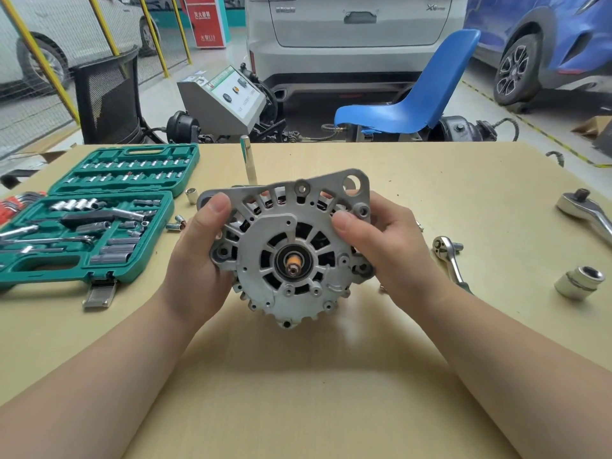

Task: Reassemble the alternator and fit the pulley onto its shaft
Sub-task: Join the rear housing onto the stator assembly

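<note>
Green socket case (89, 223) lies open at the left of the table (298, 392), loose sockets just beside it. At centre both hands hold the alternator (288, 246) up above the table, shaft end facing the camera: left hand (198, 260) grasps its left edge, right hand (387, 246) its right. Two ratchets (447, 256) and a large socket (578, 281) lie at the right.

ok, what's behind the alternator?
A shiny metal rod rises above the alternator, which both hands, left and right, hold over the table. The rod's lower end and the table behind are hidden.
</note>
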`<state>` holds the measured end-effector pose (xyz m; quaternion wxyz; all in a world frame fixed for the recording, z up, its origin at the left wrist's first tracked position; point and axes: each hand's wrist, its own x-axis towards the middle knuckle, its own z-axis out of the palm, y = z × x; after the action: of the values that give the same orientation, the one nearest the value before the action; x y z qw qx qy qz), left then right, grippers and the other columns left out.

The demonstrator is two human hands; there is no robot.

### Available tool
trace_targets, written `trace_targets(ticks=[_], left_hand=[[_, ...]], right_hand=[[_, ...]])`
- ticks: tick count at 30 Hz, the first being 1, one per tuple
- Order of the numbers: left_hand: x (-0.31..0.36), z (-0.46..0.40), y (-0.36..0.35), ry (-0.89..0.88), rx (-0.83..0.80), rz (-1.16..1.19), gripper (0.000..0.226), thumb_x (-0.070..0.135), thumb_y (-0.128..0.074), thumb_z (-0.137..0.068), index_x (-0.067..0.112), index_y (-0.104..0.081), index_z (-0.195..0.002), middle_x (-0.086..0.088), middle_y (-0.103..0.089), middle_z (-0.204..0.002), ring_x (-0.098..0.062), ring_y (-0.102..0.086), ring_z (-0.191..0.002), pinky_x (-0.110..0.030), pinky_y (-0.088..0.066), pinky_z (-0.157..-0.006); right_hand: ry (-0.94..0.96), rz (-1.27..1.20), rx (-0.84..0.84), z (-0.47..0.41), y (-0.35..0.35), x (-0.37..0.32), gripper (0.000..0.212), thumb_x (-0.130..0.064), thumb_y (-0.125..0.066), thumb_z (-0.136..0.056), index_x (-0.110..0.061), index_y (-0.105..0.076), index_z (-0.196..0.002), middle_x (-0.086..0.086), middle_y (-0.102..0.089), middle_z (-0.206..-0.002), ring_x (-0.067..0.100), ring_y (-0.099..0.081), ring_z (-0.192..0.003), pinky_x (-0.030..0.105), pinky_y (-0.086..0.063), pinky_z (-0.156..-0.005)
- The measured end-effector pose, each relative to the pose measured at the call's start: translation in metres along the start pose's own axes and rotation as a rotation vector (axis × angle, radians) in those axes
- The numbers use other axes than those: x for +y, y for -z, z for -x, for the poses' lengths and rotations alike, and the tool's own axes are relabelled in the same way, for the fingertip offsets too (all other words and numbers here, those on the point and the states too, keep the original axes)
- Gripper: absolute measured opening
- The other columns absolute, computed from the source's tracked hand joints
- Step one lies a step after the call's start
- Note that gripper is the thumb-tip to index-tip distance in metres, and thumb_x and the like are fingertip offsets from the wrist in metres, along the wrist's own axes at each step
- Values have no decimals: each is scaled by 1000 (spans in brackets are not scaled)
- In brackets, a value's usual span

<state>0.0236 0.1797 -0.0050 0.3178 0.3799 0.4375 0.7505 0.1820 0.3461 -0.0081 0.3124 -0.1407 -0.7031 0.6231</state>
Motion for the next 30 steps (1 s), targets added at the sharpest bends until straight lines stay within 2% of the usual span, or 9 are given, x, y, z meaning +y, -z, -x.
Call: trace_targets(ticks=[2, 5, 7, 10, 15, 22, 23, 26, 30], left_hand=[[0, 1, 0, 7, 23, -29, 40, 53, -51, -108, 28, -81, -118, 2, -81, -114, -22, -78, -109, -35, -63, -87], [1, 2, -1, 23, 24, -79, 50, 67, -73, -88, 29, -81, -119, -2, -81, -117, -26, -77, -112, -37, -64, -86], [1, 1, 1, 3, 13, -106, 40, 54, -77, -88, 27, -82, -117, -4, -81, -115, -28, -78, -108, -36, -64, -83], [-2, 2, 4, -40, 2, -119, 28, 35, -63, -91, 25, -83, -109, -1, -81, -102, -22, -79, -92, -29, -62, -72], [-3, 4, 8, -103, 1, -126, 24, 28, -60, -93, 21, -83, -100, 2, -80, -91, -17, -78, -83, -26, -61, -67], [-4, 5, 11, -130, 35, -125, 25, 27, -59, -92, 20, -82, -99, 1, -80, -90, -19, -78, -80, -28, -62, -67], [-3, 3, 11, -136, 50, -135, 28, 28, -62, -89, 16, -80, -106, -7, -80, -97, -26, -78, -86, -33, -62, -71], [-2, -5, 16, -140, 115, -188, 69, 30, -71, -78, -12, -59, -131, -36, -64, -127, -52, -67, -111, -53, -58, -89], [-1, -11, 19, -154, 126, -183, 81, 32, -70, -77, -14, -50, -140, -31, -66, -122, -46, -67, -109, -49, -59, -87]], right_hand=[[0, -16, -7, 1, 2, -1, 38, -46, -76, -77, -20, -79, -105, 31, -65, -117, 49, -69, -104, 68, -58, -85], [-1, -24, -15, 1, 4, -1, 40, -44, -75, -77, -15, -78, -104, 31, -66, -115, 47, -71, -101, 68, -59, -84], [0, -27, -13, 2, 3, -2, 44, -44, -76, -76, -11, -77, -105, 34, -63, -117, 48, -71, -100, 69, -58, -84], [3, -10, -15, 3, 2, -3, 49, -45, -76, -73, -11, -76, -108, 35, -61, -120, 50, -68, -105, 70, -56, -87], [111, 130, -81, 6, -1, -6, 39, -46, -68, -79, -30, -73, -115, 26, -62, -122, 42, -65, -113, 61, -53, -97], [151, 134, -107, 1, -1, -2, 41, -46, -71, -81, -28, -74, -119, 24, -60, -129, 47, -61, -116, 62, -51, -98], [171, 130, -105, 0, 0, -1, 39, -45, -71, -82, -31, -75, -118, 22, -61, -129, 45, -61, -117, 62, -52, -98], [271, 182, -104, -1, 0, 0, 30, -42, -68, -84, -49, -72, -113, 9, -64, -126, 32, -62, -119, 52, -53, -98], [231, 219, -147, -6, 1, 0, 30, -47, -67, -86, -56, -69, -115, 5, -62, -131, 27, -61, -124, 54, -51, -102]])
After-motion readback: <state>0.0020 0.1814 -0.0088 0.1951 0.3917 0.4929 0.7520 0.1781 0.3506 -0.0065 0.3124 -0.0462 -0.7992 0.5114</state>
